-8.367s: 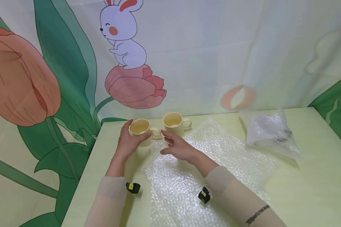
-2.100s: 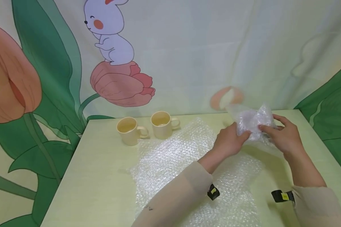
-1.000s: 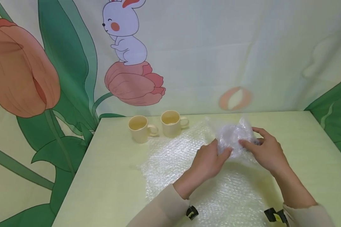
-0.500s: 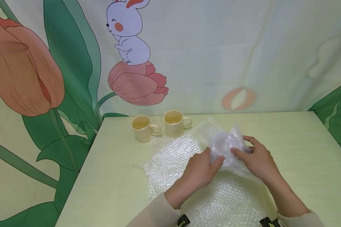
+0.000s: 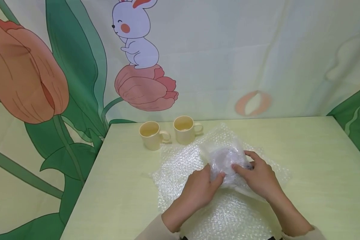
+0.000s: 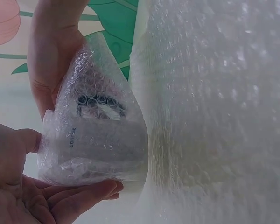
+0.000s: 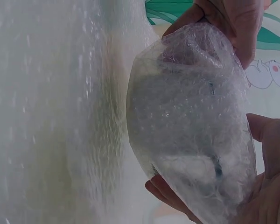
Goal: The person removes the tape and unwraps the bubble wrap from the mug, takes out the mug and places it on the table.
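Both hands hold a mug wrapped in bubble wrap [image 5: 223, 161] above the middle of the table. The left hand [image 5: 198, 188] grips its left side, thumb in front and fingers beneath. On the other side, the right hand [image 5: 259, 175] holds it with the thumb on the near face. In the left wrist view the wrapped mug [image 6: 100, 142] shows a pale body, small dark lettering and a dark-edged handle, blurred by the wrap. A large bubble wrap sheet [image 5: 180, 163] lies flat under the hands.
Two pale yellow mugs [image 5: 151, 141] stand upright at the back left of the table [image 5: 114, 186], handles pointing right. The nearer-right one touches or nearly touches the sheet's far edge. A printed cloth [image 5: 207, 66] hangs behind the table's back edge.
The left hand has left the left yellow mug. The wrapped mug, earlier lying at the back right, has been lifted by both hands and carried left and nearer, over the sheet.
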Tool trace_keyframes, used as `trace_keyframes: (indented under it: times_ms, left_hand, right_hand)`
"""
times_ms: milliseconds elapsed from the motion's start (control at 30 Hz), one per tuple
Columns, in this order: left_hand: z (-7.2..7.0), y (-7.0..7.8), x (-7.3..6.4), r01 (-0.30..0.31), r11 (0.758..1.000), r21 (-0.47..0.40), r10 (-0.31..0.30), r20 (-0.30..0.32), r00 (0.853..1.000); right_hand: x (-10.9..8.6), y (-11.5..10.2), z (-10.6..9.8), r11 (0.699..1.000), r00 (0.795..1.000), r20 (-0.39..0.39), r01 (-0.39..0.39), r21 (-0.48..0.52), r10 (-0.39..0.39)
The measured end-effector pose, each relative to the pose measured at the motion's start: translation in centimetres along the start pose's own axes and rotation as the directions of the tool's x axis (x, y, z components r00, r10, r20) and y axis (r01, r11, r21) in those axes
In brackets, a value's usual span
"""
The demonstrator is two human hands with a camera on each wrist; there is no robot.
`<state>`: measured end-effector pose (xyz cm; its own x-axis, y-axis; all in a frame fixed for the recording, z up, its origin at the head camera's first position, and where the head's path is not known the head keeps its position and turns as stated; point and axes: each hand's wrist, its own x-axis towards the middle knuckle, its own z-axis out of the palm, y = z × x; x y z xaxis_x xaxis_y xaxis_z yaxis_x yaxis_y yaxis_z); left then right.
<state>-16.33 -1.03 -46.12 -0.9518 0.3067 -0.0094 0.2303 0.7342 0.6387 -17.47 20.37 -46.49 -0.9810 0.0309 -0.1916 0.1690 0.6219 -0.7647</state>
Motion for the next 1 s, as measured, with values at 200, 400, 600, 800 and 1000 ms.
trace_keyframes:
  times_ms: [200, 400, 600, 800, 1000]
  left_hand:
    - [-0.5, -0.9, -0.8, 0.021, 1.0, 0.013, -0.021, 0.002, 1.0]
    - [-0.8, -1.6, -1.5, 0.017, 1.0, 0.019, -0.017, -0.002, 1.0]
    - [-0.8, -2.3, -1.7, -0.002, 1.0, 0.01, 0.002, -0.008, 1.0]
    - [-0.7, -2.5, -1.9, -0.02, 1.0, 0.019, 0.02, -0.009, 1.0]
    - [-1.1, -2.4, -1.8, -0.023, 0.999, 0.047, 0.022, 0.029, 0.999]
  right_hand:
    - [-0.3, -0.5, 1.1, 0.999, 1.0, 0.002, 0.01, -0.037, -0.01]
    - [-0.6, -0.8, 2.1, 0.999, 1.0, -0.002, 0.016, -0.046, -0.016]
    - [-0.8, -0.9, 2.7, 0.997, 1.0, -0.004, 0.028, -0.068, -0.029]
    - [-1.0, -0.8, 2.9, 0.997, 0.999, -0.017, 0.038, -0.073, -0.039]
    - [-1.0, -0.5, 2.9, 0.997, 0.999, -0.013, 0.032, -0.07, -0.033]
